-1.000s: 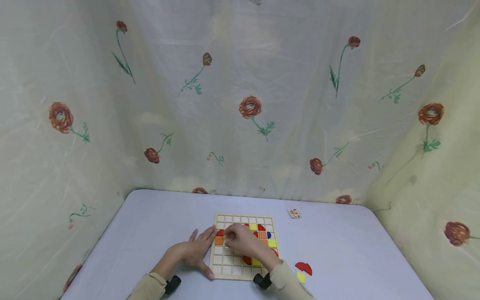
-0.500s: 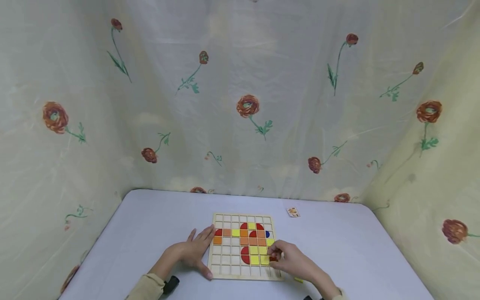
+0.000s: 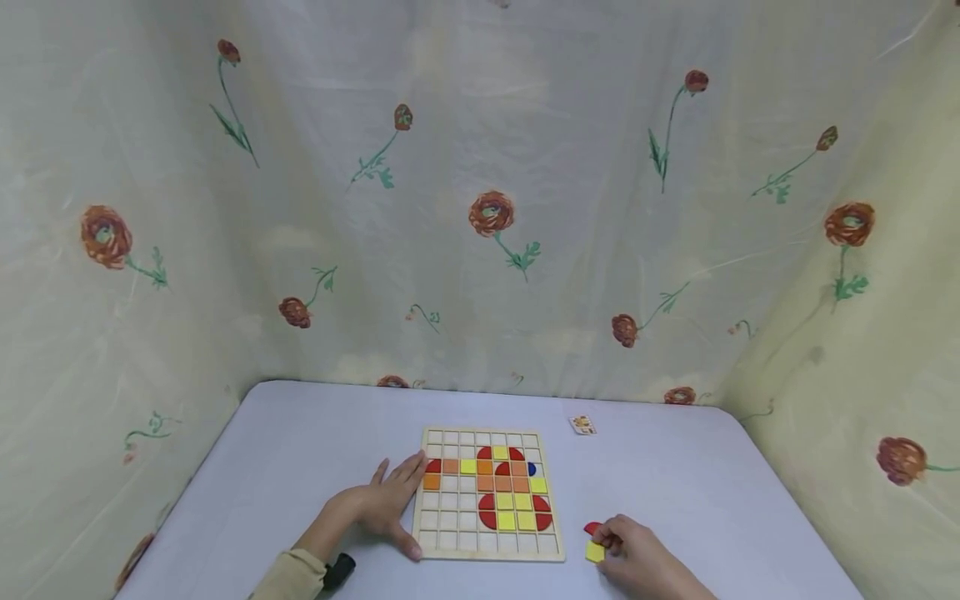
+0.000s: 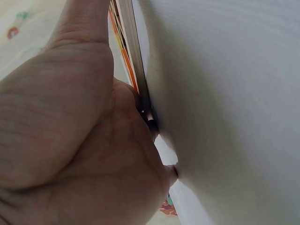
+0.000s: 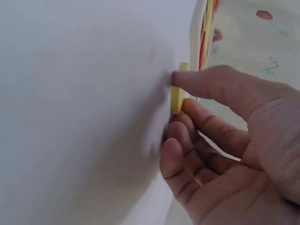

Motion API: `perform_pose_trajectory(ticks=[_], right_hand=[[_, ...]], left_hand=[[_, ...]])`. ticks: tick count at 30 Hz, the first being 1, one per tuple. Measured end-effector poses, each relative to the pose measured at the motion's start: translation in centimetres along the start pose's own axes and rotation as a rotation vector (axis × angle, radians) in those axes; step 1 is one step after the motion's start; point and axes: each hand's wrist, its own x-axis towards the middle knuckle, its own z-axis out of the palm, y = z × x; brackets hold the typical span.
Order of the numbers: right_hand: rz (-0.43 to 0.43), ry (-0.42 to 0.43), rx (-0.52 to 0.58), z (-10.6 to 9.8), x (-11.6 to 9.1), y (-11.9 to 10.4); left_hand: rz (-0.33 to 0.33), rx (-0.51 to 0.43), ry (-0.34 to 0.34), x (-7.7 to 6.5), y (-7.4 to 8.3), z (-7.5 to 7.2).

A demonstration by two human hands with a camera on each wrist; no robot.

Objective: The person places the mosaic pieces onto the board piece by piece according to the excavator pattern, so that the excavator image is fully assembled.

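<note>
A wooden grid board (image 3: 489, 557) lies on the table, with red, yellow, orange and blue tiles set in many of its cells. My left hand (image 3: 382, 504) lies along the board's left edge, fingers spread and the thumb near the front corner. In the left wrist view the palm (image 4: 89, 122) stands beside the board's side. Off the board's right side, my right hand (image 3: 637, 554) pinches a yellow square tile (image 3: 594, 552) at the table surface. The right wrist view has thumb and forefinger on the edges of this yellow tile (image 5: 176, 96). A rounded red tile (image 3: 592, 527) lies just behind, partly hidden by the fingers.
A small printed picture card (image 3: 582, 425) lies beyond the board's far right corner. White cloth (image 3: 712, 483) covers the table. A flowered curtain (image 3: 375, 250) hangs behind it and at both sides.
My right hand has moved from the board's left part to its lower right, where another red tile now sits, then off to the yellow tile. The left hand has stayed at the board's edge.
</note>
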Motion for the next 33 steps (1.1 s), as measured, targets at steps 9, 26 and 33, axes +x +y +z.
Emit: perform_pose_trajectory(ticks=[9, 26, 33], right_hand=[[-0.068, 0.028, 0.005, 0.4, 0.2, -0.5], [-0.475, -0.106, -0.013, 5.4, 4.7, -12.0], [-0.512, -0.145, -0.028, 8.4, 7.4, -15.7]], left_hand=[[0.000, -0.012, -0.016, -0.1, 0.1, -0.1], [-0.001, -0.011, -0.007, -0.1, 0.2, -0.1], [0.046, -0.027, 0.015, -0.2, -0.3, 0.1]])
